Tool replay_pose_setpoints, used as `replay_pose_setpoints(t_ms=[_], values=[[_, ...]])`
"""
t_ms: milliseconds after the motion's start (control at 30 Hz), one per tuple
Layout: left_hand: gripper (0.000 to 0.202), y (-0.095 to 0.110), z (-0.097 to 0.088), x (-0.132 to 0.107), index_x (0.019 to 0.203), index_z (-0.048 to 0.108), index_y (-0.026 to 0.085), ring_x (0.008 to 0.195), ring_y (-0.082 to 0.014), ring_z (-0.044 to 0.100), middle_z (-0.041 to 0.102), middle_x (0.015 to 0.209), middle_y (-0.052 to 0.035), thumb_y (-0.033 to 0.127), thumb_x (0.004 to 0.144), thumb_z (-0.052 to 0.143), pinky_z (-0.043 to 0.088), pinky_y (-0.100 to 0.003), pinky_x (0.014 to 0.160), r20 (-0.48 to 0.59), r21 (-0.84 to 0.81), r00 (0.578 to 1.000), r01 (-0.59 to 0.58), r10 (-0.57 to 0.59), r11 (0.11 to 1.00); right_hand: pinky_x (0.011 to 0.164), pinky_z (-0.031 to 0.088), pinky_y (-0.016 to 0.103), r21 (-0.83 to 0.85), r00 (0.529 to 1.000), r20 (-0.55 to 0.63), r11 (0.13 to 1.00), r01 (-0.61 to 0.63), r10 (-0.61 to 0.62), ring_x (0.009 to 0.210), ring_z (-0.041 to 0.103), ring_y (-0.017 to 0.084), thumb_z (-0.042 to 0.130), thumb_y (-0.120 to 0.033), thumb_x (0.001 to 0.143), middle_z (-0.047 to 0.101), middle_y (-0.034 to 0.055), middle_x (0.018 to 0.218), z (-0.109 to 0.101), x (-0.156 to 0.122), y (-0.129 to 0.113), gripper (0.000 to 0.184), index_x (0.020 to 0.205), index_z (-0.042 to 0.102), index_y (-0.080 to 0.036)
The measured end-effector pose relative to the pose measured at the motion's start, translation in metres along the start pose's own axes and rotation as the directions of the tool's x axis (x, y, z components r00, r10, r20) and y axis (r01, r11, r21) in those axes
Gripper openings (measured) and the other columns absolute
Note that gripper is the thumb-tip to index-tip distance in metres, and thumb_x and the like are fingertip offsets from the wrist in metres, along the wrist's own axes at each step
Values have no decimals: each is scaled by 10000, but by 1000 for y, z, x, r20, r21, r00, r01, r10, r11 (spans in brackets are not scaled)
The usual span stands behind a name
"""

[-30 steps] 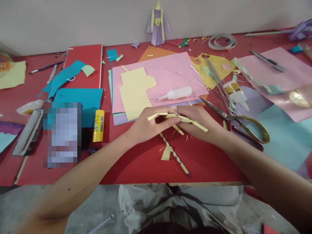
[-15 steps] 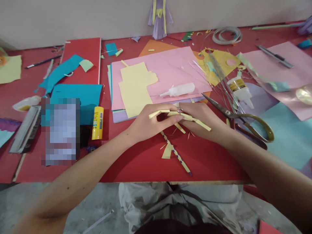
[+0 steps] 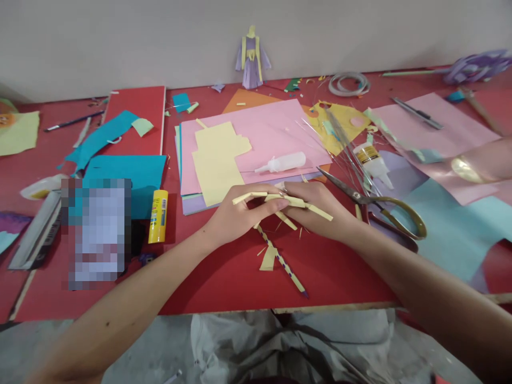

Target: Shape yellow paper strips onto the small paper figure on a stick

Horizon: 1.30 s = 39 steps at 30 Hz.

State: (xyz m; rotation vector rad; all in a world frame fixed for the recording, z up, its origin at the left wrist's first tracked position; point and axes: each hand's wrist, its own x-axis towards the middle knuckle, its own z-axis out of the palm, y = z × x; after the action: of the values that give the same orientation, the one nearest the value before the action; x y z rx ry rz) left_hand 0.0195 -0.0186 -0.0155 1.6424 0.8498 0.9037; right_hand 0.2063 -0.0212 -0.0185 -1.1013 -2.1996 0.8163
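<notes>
My left hand (image 3: 240, 216) and my right hand (image 3: 316, 205) meet over the red table. Between them is a jointed yellow paper strip (image 3: 294, 200), its segments bent in a shallow arc. My left thumb presses on its middle. The right fingers curl behind it and are mostly hidden. Another short yellow paper piece hangs below the strip, close to the right hand. Beneath the hands lies a spotted pencil (image 3: 291, 273) with a purple tip, beside a small yellow paper scrap (image 3: 268, 258).
Scissors (image 3: 372, 202) lie right of my hands, near a glue bottle (image 3: 372, 162) and thin wires. Beyond are stacked pink sheets (image 3: 276, 125) with a white squeeze bottle (image 3: 282, 162). A glue stick (image 3: 158, 216) stands left. A paper doll (image 3: 252, 58) leans on the wall. Another person's arm (image 3: 494, 157) reaches in at right.
The view has tilted up, bringing the whole paper doll into sight. More of the other person's arm shows at right. My hands keep their hold on the yellow strip.
</notes>
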Motion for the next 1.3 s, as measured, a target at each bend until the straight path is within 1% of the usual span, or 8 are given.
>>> replay_pose_setpoints(t_ms=[67,167,267,367,533,700,967,1300], values=[[145,0,1,-1,843,720,188,613,-106,580,680,722,-7,325,800,695,474,-225,560,-12,-73,998,55,-56,996,507,286,211,49,999,-23,998,-49,50,509,388,72,540,-262,855,457,-56,567,1,0,-3,265,631,420,-187],[191,0,2,-3,822,706,192,456,-67,430,531,561,40,379,780,710,371,-205,408,-18,-215,984,169,-177,962,553,345,217,119,993,-32,987,-105,109,573,465,93,516,-208,845,542,-30,630,3,0,-5,162,686,522,-174],[220,-2,2,-2,728,662,185,464,-62,405,455,531,52,392,753,732,347,-194,403,-45,-321,962,241,-269,916,629,407,238,154,995,-35,984,-90,97,670,553,127,479,-186,859,626,7,732,5,1,-4,147,779,601,-165],[289,-4,2,0,627,586,177,491,-69,435,443,518,51,394,760,724,378,-201,453,-63,-385,949,262,-308,885,628,420,240,167,995,-10,981,-95,98,645,572,130,457,-263,913,633,13,686,5,1,-4,253,734,606,-163],[424,-3,-1,3,513,432,164,551,-73,475,423,543,39,334,803,691,418,-215,542,-76,-454,963,197,-258,869,577,424,212,295,982,134,941,-167,133,554,570,99,471,-425,938,636,12,629,3,1,-8,394,687,605,-153],[424,-2,-1,2,519,438,170,498,-72,461,386,502,49,360,806,685,425,-218,509,-49,-456,955,238,-291,858,547,415,208,312,980,113,931,-190,162,533,559,91,473,-484,932,632,11,610,4,1,-6,443,682,617,-147],[383,-3,0,2,553,465,175,530,-99,557,467,515,46,363,802,687,512,-249,565,-14,-480,961,234,-275,845,539,426,213,318,980,101,928,-195,172,535,570,97,479,-486,927,631,10,602,6,2,-2,424,704,608,-149],[420,-7,-1,2,514,466,171,495,-75,438,407,499,43,401,770,708,398,-219,493,-99,-399,938,268,-331,877,504,412,202,348,984,100,921,-173,147,513,544,86,543,-409,895,626,2,609,3,4,-8,331,681,586,-161]])
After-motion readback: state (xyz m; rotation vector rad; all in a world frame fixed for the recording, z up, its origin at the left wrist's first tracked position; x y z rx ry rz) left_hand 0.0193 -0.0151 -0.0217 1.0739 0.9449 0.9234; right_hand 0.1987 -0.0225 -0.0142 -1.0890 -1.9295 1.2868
